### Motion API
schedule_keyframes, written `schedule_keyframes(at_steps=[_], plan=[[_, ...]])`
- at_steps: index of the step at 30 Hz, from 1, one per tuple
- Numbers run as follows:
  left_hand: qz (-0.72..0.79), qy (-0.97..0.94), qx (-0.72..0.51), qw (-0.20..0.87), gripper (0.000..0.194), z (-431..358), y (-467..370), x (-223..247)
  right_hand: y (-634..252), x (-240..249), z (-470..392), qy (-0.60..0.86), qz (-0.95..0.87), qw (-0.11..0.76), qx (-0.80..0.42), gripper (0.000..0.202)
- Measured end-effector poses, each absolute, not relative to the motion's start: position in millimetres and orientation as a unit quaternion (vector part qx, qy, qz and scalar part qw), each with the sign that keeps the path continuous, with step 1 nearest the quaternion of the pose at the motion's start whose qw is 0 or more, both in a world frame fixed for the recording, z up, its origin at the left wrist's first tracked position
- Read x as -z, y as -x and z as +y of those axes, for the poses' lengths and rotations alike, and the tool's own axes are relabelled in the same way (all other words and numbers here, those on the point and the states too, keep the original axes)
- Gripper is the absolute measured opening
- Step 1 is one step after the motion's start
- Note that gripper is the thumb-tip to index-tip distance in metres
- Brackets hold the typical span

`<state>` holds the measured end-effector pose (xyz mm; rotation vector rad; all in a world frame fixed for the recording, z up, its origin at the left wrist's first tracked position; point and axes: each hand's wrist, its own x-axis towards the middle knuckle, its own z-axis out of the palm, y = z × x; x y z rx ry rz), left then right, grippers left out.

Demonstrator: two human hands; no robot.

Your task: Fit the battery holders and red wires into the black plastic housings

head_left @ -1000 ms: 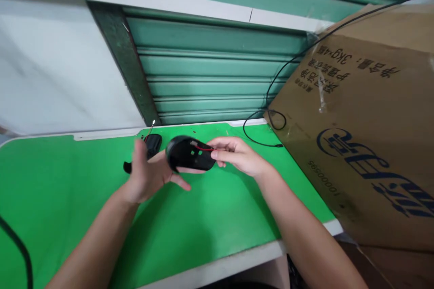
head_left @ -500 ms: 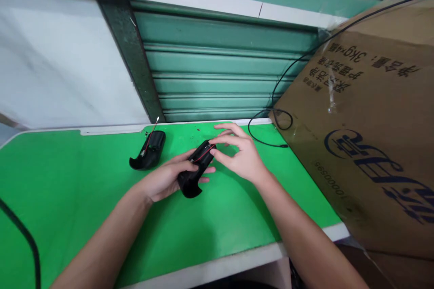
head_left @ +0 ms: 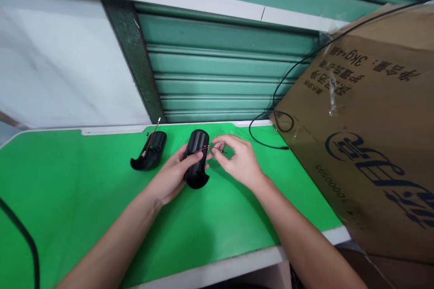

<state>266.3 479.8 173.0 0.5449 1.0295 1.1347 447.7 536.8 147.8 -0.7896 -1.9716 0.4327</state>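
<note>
My left hand [head_left: 172,171] is wrapped round a black plastic housing [head_left: 197,176], rounded at the far end and with a curved lip at the near end. Its thumb presses on the housing near a thin red wire [head_left: 203,148]. The wire runs out of the housing to the right. My right hand [head_left: 239,158] pinches the wire's end between thumb and fingertips, just beside the housing; small parts at the fingertips are too tiny to name. A second black housing [head_left: 155,149] of similar shape lies to the left, with a red wire [head_left: 154,131] sticking up from it.
The green tabletop [head_left: 84,216] has a white front edge. A large cardboard box [head_left: 373,99] stands at the right. A thin black cable [head_left: 267,143] lies looped by the box, and a thicker black cable [head_left: 30,239] hangs at the left. Behind is a green shutter [head_left: 217,61].
My left hand has turned the housing more upright in view and shifted it slightly. My right hand has drawn the red wire's end away from the housing, its fingers now closer together.
</note>
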Motion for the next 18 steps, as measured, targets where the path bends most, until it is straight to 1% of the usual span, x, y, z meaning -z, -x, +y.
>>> schedule_keyframes(at_steps=[4, 7, 10, 12, 15, 18], plan=[[0.466, -0.221, -0.538, 0.666, 0.029, 483, -267, -170, -442, -150, 529, 0.311, -0.794, 0.477, -0.214, 0.011], [0.467, -0.215, -0.557, 0.652, 0.029, 484, -265, -168, -438, -151, 525, 0.317, -0.784, 0.479, -0.236, 0.012], [0.475, -0.225, -0.553, 0.646, 0.034, 482, -266, -168, -436, -150, 524, 0.347, -0.767, 0.504, -0.192, 0.011], [0.481, -0.228, -0.541, 0.651, 0.037, 481, -268, -167, -437, -149, 524, 0.355, -0.77, 0.505, -0.16, 0.011], [0.489, -0.22, -0.54, 0.649, 0.033, 481, -269, -167, -439, -151, 524, 0.337, -0.802, 0.457, -0.185, 0.017], [0.496, -0.23, -0.556, 0.626, 0.037, 483, -267, -166, -441, -153, 524, 0.318, -0.84, 0.358, -0.253, 0.023]])
